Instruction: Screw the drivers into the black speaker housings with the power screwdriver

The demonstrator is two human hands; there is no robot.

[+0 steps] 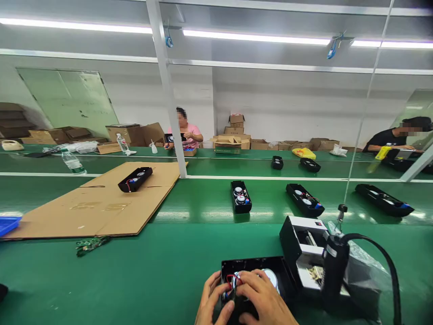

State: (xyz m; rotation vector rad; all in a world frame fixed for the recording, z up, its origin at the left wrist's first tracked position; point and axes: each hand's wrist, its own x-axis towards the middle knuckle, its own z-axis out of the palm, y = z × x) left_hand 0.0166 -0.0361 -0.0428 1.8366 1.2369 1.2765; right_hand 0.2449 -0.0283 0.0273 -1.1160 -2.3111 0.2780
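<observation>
A black speaker housing (252,264) lies on the green bench right in front of me, its inner side facing up. My left hand (213,300) curls round the housing's left edge, with fingertips reaching inside. Bent over the interior, my right hand (262,295) has its fingertips close together beside a loop of red wire (231,276). Whatever the right fingertips pinch is hidden. A round silver speaker (271,279) shows partly behind the right hand. Both hands cover much of the housing's near part.
To the right stand a white-and-black machine (306,248) and a black cylindrical tool (334,266) with a thick cable. Several housings, including one with two speakers (241,197), lie beyond. Flat cardboard (101,212) and a circuit-board bundle (91,245) are left. Two people sit across.
</observation>
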